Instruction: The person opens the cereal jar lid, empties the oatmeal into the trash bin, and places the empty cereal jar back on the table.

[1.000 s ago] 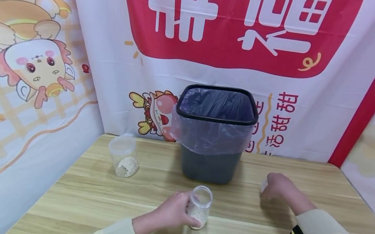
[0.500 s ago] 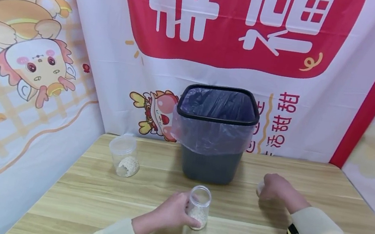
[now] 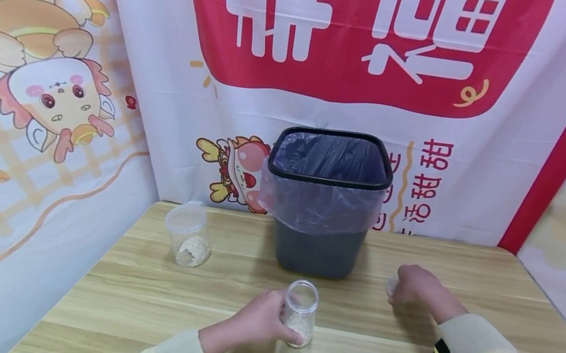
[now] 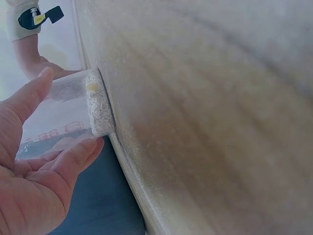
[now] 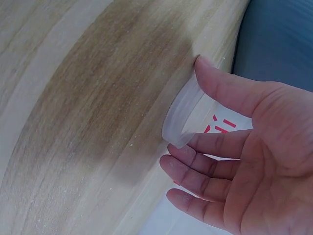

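Observation:
My left hand (image 3: 258, 319) grips a clear, lidless jar (image 3: 301, 301) that stands upright on the table. A layer of white flakes (image 4: 100, 110) lies in the bottom of the jar; in the left wrist view the thumb and fingers are on either side of its wall. Off to the right, my right hand (image 3: 416, 287) pinches a translucent round lid (image 5: 182, 115) between thumb and forefinger, close over the tabletop. The other right fingers are half bent below it. A second clear tub (image 3: 184, 226), tipped toward me, holds white flakes at the back left.
A dark bin (image 3: 317, 252) with a black rim and a purplish plastic liner (image 3: 320, 203) stands at the back of the wooden table (image 3: 132, 306), between the hands. Printed cloth hangs behind (image 3: 181, 124) and along both sides. Small pale specks dot the wood near the lid.
My right hand has shifted slightly left and then a little toward me with the lid, more of which now shows. My left hand and the jar have stayed in place.

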{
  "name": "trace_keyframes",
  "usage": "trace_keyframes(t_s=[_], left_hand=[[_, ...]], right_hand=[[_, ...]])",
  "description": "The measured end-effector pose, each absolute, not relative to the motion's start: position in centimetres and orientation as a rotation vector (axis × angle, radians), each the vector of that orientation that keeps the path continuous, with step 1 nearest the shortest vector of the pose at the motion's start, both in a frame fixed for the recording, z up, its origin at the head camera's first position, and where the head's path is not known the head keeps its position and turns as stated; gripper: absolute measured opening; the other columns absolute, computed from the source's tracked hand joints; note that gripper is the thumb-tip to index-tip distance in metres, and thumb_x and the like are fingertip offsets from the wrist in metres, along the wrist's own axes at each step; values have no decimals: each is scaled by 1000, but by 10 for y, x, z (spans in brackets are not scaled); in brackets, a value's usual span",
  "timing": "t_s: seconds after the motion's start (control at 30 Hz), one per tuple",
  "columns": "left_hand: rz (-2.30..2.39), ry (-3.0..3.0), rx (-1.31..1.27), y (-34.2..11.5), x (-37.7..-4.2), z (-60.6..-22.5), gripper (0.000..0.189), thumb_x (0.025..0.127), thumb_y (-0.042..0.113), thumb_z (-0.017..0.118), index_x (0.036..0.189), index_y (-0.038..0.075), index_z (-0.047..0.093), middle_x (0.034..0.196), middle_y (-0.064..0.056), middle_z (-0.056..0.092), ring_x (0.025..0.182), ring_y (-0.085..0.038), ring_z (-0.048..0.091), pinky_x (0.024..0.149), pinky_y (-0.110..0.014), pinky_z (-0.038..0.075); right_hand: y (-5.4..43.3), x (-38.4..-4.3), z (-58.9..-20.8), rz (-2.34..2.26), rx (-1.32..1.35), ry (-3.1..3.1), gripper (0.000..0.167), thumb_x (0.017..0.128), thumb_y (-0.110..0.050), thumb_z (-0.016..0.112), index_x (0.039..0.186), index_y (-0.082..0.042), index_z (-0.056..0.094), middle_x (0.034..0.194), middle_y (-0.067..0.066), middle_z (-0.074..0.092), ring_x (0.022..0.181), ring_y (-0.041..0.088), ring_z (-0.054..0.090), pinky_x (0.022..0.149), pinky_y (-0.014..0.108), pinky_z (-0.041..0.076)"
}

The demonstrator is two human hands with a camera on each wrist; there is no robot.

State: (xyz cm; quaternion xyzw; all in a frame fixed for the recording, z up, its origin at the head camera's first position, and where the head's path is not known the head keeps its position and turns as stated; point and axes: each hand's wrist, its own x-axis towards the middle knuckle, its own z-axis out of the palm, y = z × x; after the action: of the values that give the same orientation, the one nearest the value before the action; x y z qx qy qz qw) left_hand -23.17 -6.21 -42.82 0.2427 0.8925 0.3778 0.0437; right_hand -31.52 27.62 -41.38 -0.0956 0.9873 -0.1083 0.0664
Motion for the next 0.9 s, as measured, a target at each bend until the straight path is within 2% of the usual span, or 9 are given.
trace_keyframes(t_s=[0.23,0.47,0.6,0.7,0.8,0.9], left_hand=[[1157,2731,754,-62,-232,-428,61,61,28,93,109,4,66,91,1,65,80,-10,57,73,-26,48],[1149,2728,761,-63,-232,-428,63,61,30,93,111,3,65,95,1,66,86,-12,60,77,-27,50],[1146,2734,773,-64,-232,-425,57,61,31,92,106,8,66,93,3,66,85,-11,60,78,-29,50],[1139,2748,799,-65,-233,-422,54,62,33,92,104,10,66,93,6,67,87,-11,61,80,-29,50],[1134,2756,805,-65,-233,-418,57,62,36,91,104,9,65,94,7,67,89,-12,62,82,-29,50],[1131,2770,796,-66,-233,-413,60,61,40,91,104,7,65,92,8,66,87,-11,61,80,-30,50]], right_hand=[[276,-314,-411,-307,-301,2968,41,66,-26,85,80,-2,54,75,7,54,68,25,52,66,43,49],[276,-310,-405,-336,-300,2969,58,60,-30,88,91,8,57,80,11,56,72,27,53,72,45,50],[277,-307,-402,-387,-323,3011,51,59,-30,89,81,2,55,75,9,54,68,25,51,66,43,48],[276,-304,-400,-451,-353,3035,47,63,-28,88,81,2,56,76,10,56,69,25,52,67,45,49],[273,-299,-400,-514,-394,3052,57,66,-27,88,95,13,59,89,22,62,81,37,59,78,51,49],[268,-293,-401,-543,-416,3077,73,67,-30,88,110,21,55,103,33,60,95,46,58,87,56,46]])
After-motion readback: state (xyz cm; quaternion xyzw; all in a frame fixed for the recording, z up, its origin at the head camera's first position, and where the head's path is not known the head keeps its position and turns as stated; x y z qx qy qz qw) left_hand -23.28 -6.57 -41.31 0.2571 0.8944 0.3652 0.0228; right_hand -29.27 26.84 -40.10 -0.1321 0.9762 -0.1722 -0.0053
